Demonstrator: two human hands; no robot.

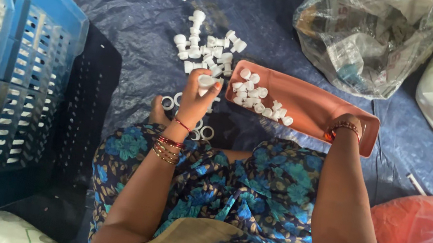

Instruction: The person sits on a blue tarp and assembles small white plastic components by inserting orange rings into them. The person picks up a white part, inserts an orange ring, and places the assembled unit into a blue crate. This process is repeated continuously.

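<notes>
Meanwhile left hand point(197, 95) grips a white cap point(206, 82); right hand point(344, 126) clasps the cap-holding tray point(320, 107).

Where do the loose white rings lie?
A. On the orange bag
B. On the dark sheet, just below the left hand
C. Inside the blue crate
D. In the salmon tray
B: the white rings lie on the dark sheet close under the left hand, outside the salmon tray.
</notes>
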